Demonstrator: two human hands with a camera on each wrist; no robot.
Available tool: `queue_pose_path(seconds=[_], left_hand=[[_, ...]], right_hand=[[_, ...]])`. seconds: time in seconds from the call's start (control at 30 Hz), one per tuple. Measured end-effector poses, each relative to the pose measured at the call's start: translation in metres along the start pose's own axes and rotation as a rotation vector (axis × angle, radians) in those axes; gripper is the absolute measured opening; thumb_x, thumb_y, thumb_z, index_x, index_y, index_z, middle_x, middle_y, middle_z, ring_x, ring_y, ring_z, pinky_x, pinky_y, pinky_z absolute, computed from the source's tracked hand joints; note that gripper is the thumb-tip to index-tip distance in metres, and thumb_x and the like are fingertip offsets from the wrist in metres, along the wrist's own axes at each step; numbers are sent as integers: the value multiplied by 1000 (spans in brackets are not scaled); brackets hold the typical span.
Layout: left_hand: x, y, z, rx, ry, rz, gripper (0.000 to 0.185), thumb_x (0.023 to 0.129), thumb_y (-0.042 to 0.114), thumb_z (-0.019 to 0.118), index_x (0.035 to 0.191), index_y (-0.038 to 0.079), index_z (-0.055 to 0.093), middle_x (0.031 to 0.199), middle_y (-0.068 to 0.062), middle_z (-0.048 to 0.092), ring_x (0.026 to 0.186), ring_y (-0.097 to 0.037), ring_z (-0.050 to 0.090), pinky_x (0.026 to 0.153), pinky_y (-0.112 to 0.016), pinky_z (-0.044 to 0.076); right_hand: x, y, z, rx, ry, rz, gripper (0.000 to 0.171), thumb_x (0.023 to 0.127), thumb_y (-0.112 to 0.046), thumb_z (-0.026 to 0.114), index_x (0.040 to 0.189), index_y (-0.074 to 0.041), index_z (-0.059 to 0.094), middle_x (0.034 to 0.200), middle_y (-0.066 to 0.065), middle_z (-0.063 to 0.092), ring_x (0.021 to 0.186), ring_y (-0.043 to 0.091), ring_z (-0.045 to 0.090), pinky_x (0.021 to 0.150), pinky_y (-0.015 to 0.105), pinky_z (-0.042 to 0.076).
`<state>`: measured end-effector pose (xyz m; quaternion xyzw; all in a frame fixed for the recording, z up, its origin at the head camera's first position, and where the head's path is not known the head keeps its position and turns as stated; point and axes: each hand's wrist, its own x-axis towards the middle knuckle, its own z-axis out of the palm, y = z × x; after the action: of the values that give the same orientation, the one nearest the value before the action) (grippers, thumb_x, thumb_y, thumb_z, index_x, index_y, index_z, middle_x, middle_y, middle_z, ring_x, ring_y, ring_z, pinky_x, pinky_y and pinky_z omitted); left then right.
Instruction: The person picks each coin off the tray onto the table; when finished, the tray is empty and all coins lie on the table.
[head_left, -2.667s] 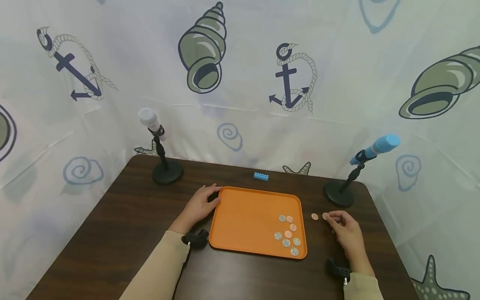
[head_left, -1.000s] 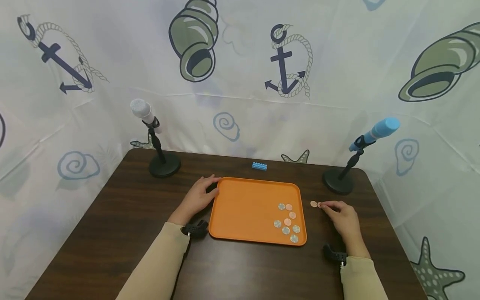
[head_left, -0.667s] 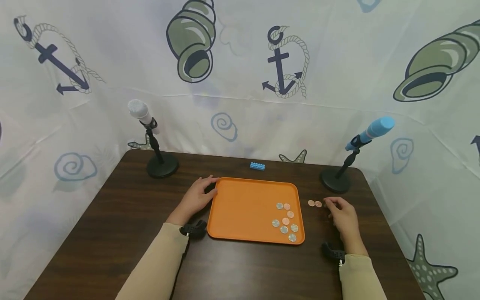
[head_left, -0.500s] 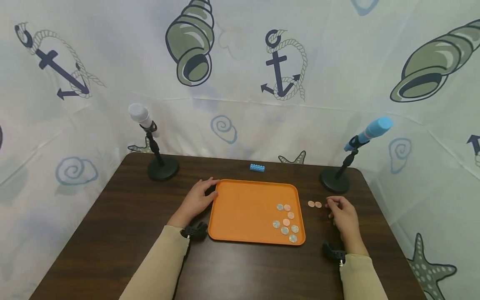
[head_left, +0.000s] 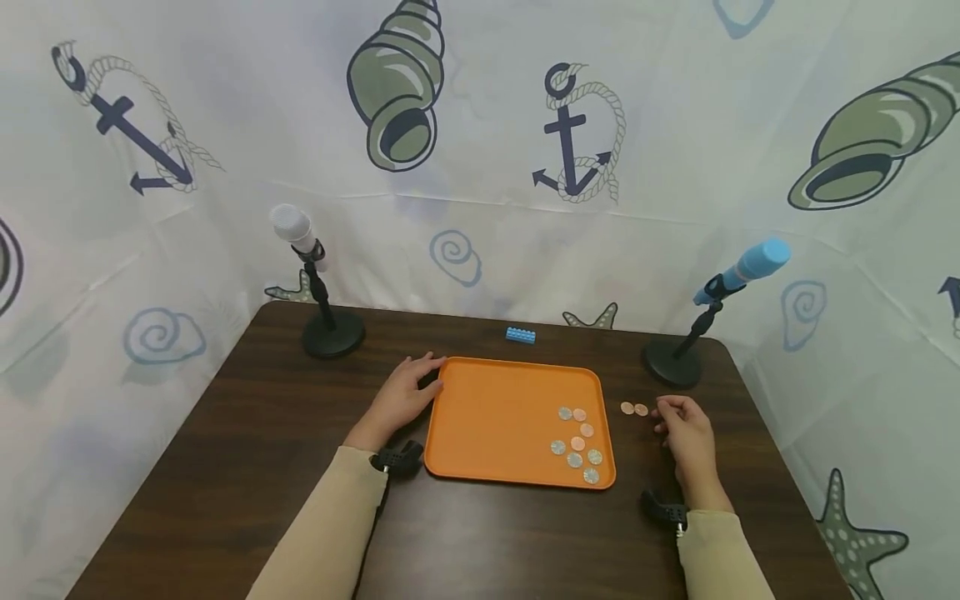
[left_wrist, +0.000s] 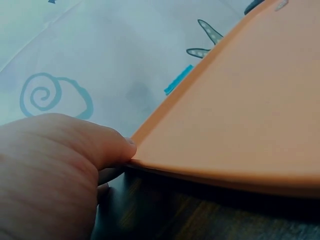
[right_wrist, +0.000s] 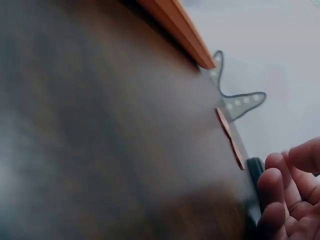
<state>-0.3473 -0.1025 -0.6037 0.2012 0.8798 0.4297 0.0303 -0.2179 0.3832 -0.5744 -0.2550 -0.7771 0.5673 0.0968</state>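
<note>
Right wrist view is heavily blurred: the table (right_wrist: 90, 150) reads as a dark smear, and the two copper coins (right_wrist: 231, 137) appear only edge-on as thin slivers. The right hand (right_wrist: 285, 195) is cut off at the frame's lower right, with only curled fingertips visible. Left wrist view shows the left hand (left_wrist: 55, 175) from close range, cropped at the left and bottom edges; the orange tray (left_wrist: 240, 110) fills most of the frame, so its contents are out of sight there.

Head view gives the layout. The two copper coins (head_left: 634, 409) lie on the table (head_left: 225, 467) between the right edge of the orange tray (head_left: 495, 417) and the right hand (head_left: 686, 437), just left of its fingertips and apart from them. The right hand's fingers are loosely curled and hold nothing that can be made out. The left hand (head_left: 401, 400) rests on the table with relaxed fingers, its thumb touching the tray's far left corner. A cluster of silver and copper coins (head_left: 577, 446) lies in the tray's near right area.

No readable writing or brand marks appear on any item; coin faces are too small to resolve.
</note>
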Motion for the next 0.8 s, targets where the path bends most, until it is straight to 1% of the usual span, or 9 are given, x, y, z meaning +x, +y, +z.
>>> queue_pose_path(seconds=[0.13, 0.23, 0.3, 0.37, 0.43, 0.5, 0.57, 0.7, 0.8], left_hand=[[3, 2, 5, -6, 0, 14, 53, 110, 27, 67, 161, 15, 57, 169, -12, 51, 166, -32, 35, 140, -60, 13], [5, 4, 8, 1, -6, 20, 53, 110, 28, 67, 161, 16, 57, 169, -11, 52, 166, -31, 36, 140, -59, 14], [6, 5, 9, -3, -8, 23, 53, 110, 29, 67, 161, 17, 57, 169, -11, 51, 166, -32, 35, 139, -60, 15], [6, 6, 8, -6, -4, 24, 53, 110, 29, 67, 161, 18, 57, 169, -12, 51, 166, -33, 34, 139, -61, 15], [5, 6, 7, -9, 0, 14, 52, 110, 29, 67, 161, 18, 57, 170, -12, 50, 166, -34, 33, 139, -61, 16], [4, 6, 5, -5, 3, 7, 52, 110, 28, 67, 161, 18, 57, 170, -13, 49, 166, -36, 33, 139, -61, 16], [3, 5, 4, 9, 0, 1, 53, 110, 28, 67, 161, 17, 57, 171, -14, 48, 166, -37, 33, 139, -62, 16], [0, 3, 2, 15, -3, 2, 53, 110, 27, 67, 161, 16, 57, 170, -15, 49, 166, -39, 33, 138, -63, 16], [-1, 2, 0, 16, 3, 5, 52, 110, 26, 67, 160, 15, 57, 169, -15, 50, 165, -39, 34, 138, -63, 16]], right_hand=[[-12, -10, -5, -33, -63, 18, 37, 113, -32, 62, 135, -2, 64, 96, -9, 71, 83, 8, 66, 68, 25, 56], [-28, -22, -7, -157, -202, -8, 39, 112, -33, 65, 134, -1, 65, 106, 1, 72, 89, 13, 68, 71, 27, 59], [-39, -34, -3, -321, -326, -89, 35, 110, -31, 69, 131, -4, 68, 111, 7, 71, 93, 17, 67, 75, 29, 60], [-48, -47, 3, -485, -446, -203, 29, 107, -26, 74, 128, -7, 71, 114, 9, 69, 98, 20, 64, 80, 31, 60], [-55, -60, 9, -628, -516, -311, 23, 102, -19, 79, 122, -10, 75, 111, 6, 68, 100, 21, 62, 83, 33, 60], [-59, -71, 15, -728, -548, -392, 21, 97, -14, 83, 117, -12, 78, 108, 4, 68, 102, 22, 60, 87, 37, 60], [-64, -80, 19, -791, -566, -436, 20, 95, -11, 84, 114, -12, 79, 106, 1, 70, 102, 23, 61, 89, 39, 60], [-69, -90, 28, -840, -609, -485, 21, 92, -6, 85, 112, -9, 81, 102, 2, 71, 99, 24, 60, 89, 40, 57], [-70, -88, 36, -847, -639, -480, 21, 89, -3, 85, 109, -6, 80, 98, 3, 71, 92, 21, 59, 84, 37, 57]])
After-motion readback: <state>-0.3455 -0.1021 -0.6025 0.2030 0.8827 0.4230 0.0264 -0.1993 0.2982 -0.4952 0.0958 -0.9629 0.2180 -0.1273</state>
